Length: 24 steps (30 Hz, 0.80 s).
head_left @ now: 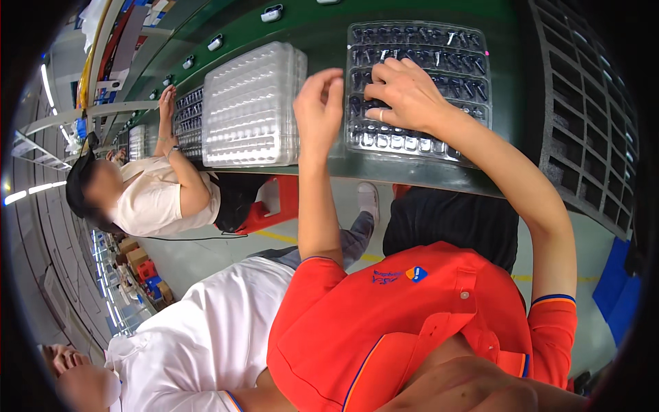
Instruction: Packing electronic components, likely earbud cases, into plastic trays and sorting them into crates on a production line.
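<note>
A clear plastic tray [420,156] lies on the green bench, its rows filled with small dark glossy pieces [456,60] shaped like earbuds. Across the tray's left middle reaches my right hand [410,96], palm down, a ring on one digit. Its bent fingers are apart, their tips at the pieces; I make out nothing held. My left hand [318,110] is raised at the tray's left edge, fingers curled in and thumb close to them. Whatever those fingertips may hold is hidden. Nearest to it on the left is a stack of clear trays [250,106] with moulded pockets.
A grey rack with square cells [583,117] borders the bench [511,89] on the right. Small white cases [216,42] sit along the far side. A co-worker in a cream top [161,192] works at the left; another person in white [206,329] is close beside me.
</note>
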Available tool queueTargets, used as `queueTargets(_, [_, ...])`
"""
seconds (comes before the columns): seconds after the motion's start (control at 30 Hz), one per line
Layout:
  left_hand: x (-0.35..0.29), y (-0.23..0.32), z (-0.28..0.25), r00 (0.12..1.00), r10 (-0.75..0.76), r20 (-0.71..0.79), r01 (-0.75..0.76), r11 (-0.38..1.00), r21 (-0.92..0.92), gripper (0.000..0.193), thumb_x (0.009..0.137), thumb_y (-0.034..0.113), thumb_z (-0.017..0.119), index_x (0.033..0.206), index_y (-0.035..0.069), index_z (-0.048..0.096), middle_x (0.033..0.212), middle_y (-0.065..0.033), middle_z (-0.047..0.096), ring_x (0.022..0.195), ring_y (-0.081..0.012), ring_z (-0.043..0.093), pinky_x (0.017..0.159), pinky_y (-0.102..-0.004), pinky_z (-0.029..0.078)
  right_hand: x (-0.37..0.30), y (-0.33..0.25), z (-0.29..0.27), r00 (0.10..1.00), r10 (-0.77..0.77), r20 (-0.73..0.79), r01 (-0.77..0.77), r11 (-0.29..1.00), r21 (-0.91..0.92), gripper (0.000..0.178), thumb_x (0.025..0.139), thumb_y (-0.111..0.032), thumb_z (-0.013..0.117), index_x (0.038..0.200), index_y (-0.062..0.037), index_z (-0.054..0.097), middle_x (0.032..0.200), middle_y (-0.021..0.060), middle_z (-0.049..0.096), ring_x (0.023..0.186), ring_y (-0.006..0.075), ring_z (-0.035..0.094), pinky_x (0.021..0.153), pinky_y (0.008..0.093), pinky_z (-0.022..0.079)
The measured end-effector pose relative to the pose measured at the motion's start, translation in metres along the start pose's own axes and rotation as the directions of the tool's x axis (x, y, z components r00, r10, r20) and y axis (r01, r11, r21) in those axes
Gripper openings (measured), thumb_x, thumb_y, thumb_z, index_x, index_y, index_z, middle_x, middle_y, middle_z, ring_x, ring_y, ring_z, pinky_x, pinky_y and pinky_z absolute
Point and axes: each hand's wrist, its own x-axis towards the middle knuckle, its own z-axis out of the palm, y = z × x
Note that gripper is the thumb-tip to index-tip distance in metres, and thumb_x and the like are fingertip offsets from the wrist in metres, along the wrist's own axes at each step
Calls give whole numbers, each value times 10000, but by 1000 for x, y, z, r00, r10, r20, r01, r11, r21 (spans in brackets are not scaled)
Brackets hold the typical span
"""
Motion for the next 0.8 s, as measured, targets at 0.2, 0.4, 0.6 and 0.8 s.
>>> queueTargets(0.2, [-43,-9,13,994,-64,87,69,996,-48,275,884,57,681,1159,40,673,1145,-118,606,897,-214,634,723,-309,530,2,-5,6,992,124,21,-124,992,-12,186,753,-250,759,828,-85,715,881,62,585,917,261,550,814,406,451])
queueTargets(0.4, [-42,2,5,999,48,24,-47,998,-46,334,823,79,733,1150,58,670,1130,-106,613,1026,-261,587,848,-376,491,8,4,-10,970,239,38,-241,935,261,175,823,-203,678,839,-29,691,938,88,603,932,290,537,843,404,459])
queueTargets(0.6, [-46,-12,10,989,129,71,-132,991,35,330,775,64,754,1096,64,679,1126,-113,607,1023,-310,575,885,-386,472,6,4,14,994,-90,-64,91,996,16,165,819,-207,697,819,-42,686,977,67,590,921,273,549,840,413,458])
queueTargets(0.8, [-37,0,13,991,101,91,-103,995,15,216,796,64,752,1007,61,710,1114,-116,604,1056,-307,578,909,-391,469,-6,19,-34,975,70,-213,-57,996,68,364,790,-182,767,1139,-99,702,1063,69,626,1011,266,587,913,402,470])
